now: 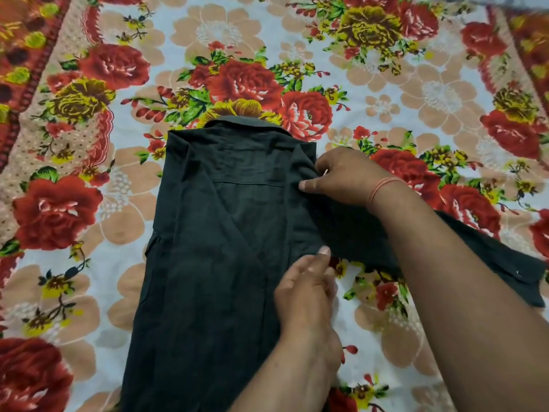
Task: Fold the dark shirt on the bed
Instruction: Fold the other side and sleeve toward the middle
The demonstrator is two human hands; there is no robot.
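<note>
My right hand (346,176) pinches the dark shirt (214,263) at its shoulder fold and my left hand (306,295) grips the side edge, steadying the crease; its unfolded sleeve (487,257) trails right across the floral bed (416,93).

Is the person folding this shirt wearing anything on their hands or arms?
Almost nothing. Both forearms are bare, with no sleeves in view and no gloves. The right hand has a thin orange-pink thread band around its wrist. The left hand shows no ring, watch or band.
</note>
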